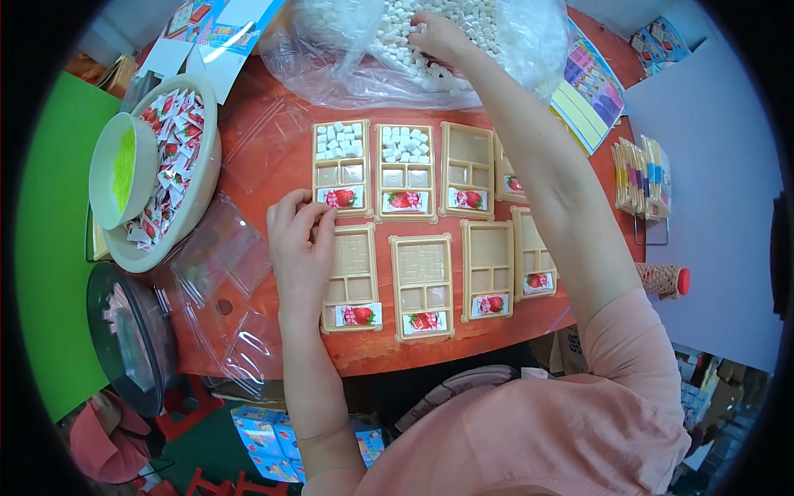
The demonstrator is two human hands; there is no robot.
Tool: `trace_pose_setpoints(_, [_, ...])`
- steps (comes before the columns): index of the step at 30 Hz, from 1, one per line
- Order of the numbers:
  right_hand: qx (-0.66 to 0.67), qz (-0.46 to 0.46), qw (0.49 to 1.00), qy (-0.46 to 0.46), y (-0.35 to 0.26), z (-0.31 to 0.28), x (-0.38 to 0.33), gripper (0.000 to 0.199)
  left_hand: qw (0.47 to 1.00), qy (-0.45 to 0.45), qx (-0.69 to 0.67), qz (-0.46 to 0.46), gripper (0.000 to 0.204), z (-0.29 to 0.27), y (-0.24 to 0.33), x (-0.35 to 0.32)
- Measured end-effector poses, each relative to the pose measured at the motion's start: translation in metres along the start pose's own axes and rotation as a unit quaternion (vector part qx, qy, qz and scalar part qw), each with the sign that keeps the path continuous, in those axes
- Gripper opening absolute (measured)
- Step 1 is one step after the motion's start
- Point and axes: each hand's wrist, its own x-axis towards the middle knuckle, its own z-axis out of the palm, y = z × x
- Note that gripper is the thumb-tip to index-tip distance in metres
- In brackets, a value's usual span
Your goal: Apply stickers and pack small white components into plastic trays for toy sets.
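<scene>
My right hand (441,37) reaches across to the far side, its fingers curled around white cubes (475,21) in a large clear plastic bag (331,70). My left hand (299,240) is closed, thumb and fingertips drawn together beside the lower edge of the upper left tan tray (315,157); whatever they hold is hidden. This tray and the second tray (379,165) each have white cubes in the big compartment and a strawberry-print packet (405,202) in the lowest one. A third tray (469,145) has a packet but no cubes. My right arm partly covers the rightmost trays.
A front row holds several more trays (423,263) with strawberry packets. At left, a big cream bowl (211,136) of packets carries a smaller bowl (147,169) with something bright green. Below are clear plastic covers (219,248) and a dark bowl (169,364). Wrapped packs (641,178) stand right.
</scene>
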Motion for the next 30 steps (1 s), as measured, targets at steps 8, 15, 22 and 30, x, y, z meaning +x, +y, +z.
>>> trace_pose_setpoints(8, [0.178,0.015,0.983,0.034,0.004,-0.001,-0.015,0.027,1.0,-0.011,0.018,0.007,0.012,0.001,-0.007,0.0])
trace_pose_setpoints(15, [0.35,0.087,0.919,-0.16,-0.013,-0.068,-0.055,0.027,1.0,0.004,-0.007,0.001,0.011,0.006,-0.009,0.001])
trace_pose_setpoints(22, [0.228,0.112,0.941,-0.225,-0.015,-0.088,-0.17,0.032,1.0,0.0,-0.008,-0.004,0.013,0.006,-0.007,0.0])
trace_pose_setpoints(30, [-0.029,-0.074,0.988,-0.134,-0.02,-0.07,-0.206,0.034,1.0,-0.008,-0.008,-0.016,0.012,0.007,-0.007,0.0])
